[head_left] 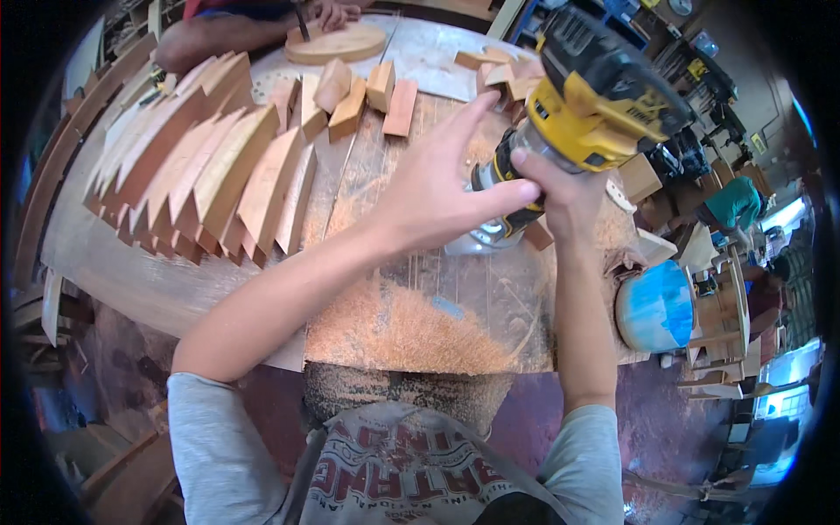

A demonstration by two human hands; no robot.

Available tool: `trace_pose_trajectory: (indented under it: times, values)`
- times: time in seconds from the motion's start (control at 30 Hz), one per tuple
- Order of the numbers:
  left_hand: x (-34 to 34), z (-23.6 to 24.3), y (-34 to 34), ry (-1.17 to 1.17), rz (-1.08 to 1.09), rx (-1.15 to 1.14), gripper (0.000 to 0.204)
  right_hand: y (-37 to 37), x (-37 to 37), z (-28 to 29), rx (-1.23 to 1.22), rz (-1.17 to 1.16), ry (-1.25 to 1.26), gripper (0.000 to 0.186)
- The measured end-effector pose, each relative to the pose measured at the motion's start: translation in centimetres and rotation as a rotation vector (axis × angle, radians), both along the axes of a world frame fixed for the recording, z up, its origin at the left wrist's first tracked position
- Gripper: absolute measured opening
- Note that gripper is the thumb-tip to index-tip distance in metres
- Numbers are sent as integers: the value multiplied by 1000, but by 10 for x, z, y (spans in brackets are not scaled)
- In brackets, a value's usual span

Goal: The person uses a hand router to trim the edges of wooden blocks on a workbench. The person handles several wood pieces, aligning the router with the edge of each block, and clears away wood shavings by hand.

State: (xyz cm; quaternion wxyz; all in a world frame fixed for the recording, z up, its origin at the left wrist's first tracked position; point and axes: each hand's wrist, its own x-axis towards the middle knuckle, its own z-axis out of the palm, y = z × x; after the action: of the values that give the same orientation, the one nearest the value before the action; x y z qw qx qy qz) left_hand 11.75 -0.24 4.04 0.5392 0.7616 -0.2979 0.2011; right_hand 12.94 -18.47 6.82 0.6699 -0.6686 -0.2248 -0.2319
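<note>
1. Step in hand: looks like routing/trimming a workpiece on the bench w/ a yellow-black cordless router (560, 114), which stands base-down on the bench (131, 271), centre-right, a bit far of the sawdust pile (411, 328).
2. Right hand (560, 188) is wrapped around the router body low down, fingers closed on it. Left hand (437, 179) lies against the router's left side, thumb touching the body, other fingers spread out straight, not closed on anything.
3. Next move, as I judge it: needs a steady 2-hand hold, base kept flat, left fingers kept away from the base; bit is hidden, can't tell if it's spinning.
4. Around: row of wedge-shaped boards (210, 175) standing on edge at left; small wood blocks (363, 92) far centre; round blue-faced disc (656, 306) at right edge of bench.
5. Another person's hand (328, 13) works on a round wooden disc (337, 42) at the far end, well apart.
6. In the way: thick sawdust near the router; blocks just far-right of it.
</note>
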Motion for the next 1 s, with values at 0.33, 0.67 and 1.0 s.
trace_pose_trajectory:
  times: [0.33,0.67,1.0]
  values:
    - [-19,73,-64,-301,0,-160,63,-32,-41,9,-302,-304,-205,40]
    - [35,14,-6,-21,-19,655,76,-126,-97,-27,-10,-316,116,67]
    - [25,-48,-11,-310,50,729,41,-149,-102,-56,34,-316,150,73]
